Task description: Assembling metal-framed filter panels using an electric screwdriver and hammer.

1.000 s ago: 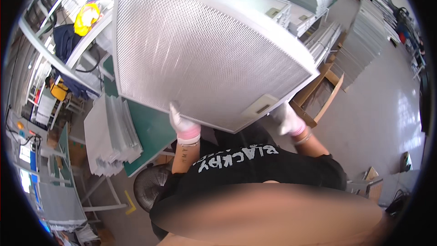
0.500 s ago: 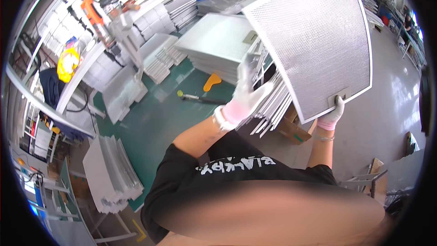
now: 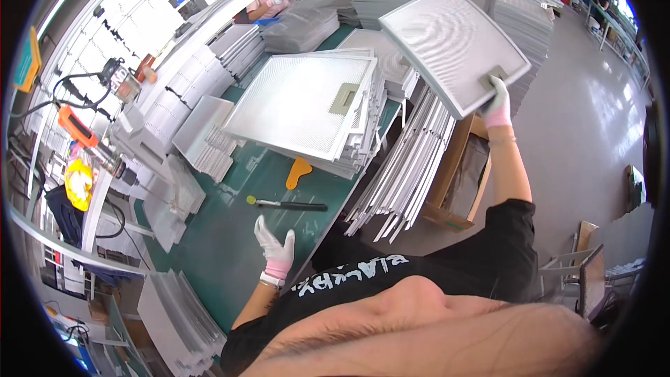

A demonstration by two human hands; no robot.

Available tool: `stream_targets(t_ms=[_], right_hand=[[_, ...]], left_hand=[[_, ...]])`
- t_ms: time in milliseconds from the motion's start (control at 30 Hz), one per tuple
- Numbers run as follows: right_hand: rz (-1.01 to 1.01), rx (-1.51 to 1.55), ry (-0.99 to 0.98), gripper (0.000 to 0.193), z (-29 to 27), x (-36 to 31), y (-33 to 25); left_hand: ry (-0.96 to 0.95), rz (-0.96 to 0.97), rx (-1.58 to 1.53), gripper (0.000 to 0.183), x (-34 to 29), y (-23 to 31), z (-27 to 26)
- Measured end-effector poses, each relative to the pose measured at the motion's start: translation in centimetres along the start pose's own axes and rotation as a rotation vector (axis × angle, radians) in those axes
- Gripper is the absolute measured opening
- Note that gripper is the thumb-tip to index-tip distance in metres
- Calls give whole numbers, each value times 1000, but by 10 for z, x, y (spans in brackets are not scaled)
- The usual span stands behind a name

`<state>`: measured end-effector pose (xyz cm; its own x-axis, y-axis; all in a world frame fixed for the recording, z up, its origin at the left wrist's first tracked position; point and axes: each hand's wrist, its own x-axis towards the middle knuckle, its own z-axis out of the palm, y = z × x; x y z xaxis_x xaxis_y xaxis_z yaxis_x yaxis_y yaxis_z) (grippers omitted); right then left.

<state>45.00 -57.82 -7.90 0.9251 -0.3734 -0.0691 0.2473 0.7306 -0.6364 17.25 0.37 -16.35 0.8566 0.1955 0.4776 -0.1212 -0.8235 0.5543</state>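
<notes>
My right hand (image 3: 498, 103), in a white and pink glove, grips a framed metal mesh panel (image 3: 453, 45) by its near corner, next to a small grey plate on the mesh. The panel is raised, tilted, to the right of the table. My left hand (image 3: 275, 247), gloved alike, is held over the green tabletop (image 3: 227, 230) with its fingers spread and nothing in them. Just beyond it lie a mallet (image 3: 289, 204) with a dark handle and a yellow-orange scraper (image 3: 299, 172). Past these stands a stack of similar mesh panels (image 3: 296, 98).
White frame strips (image 3: 401, 167) lean in a bundle at the table's right edge, beside a cardboard box (image 3: 447, 195). An orange power screwdriver (image 3: 87, 136) hangs at left. Thin grey sheets (image 3: 178, 321) stand at lower left. Another person's arm (image 3: 269, 3) shows across the table.
The panel has moved away from me and tipped flatter, still in my right hand. My left hand has come away from beside the panel, down and left over the table.
</notes>
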Motion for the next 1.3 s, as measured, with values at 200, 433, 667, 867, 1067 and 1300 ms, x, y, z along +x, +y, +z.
stream_targets(t_ms=[200,433,667,867,1067,1300], right_hand=[[70,-116,34,46,43,68,30],[167,-276,-33,60,88,125,63],[274,-336,-87,59,133,174,112],[366,-457,-99,61,147,190,144],[445,-445,-5,54,125,198,152],[448,-530,-32,51,115,219,148]], left_hand=[[-155,-109,274,87,-19,-11,30],[-215,-95,317,84,-12,2,35],[-307,-58,398,80,-7,6,34],[-330,-114,406,79,-6,9,32],[-318,-121,357,77,-4,9,32],[-281,-74,337,75,-6,5,35]])
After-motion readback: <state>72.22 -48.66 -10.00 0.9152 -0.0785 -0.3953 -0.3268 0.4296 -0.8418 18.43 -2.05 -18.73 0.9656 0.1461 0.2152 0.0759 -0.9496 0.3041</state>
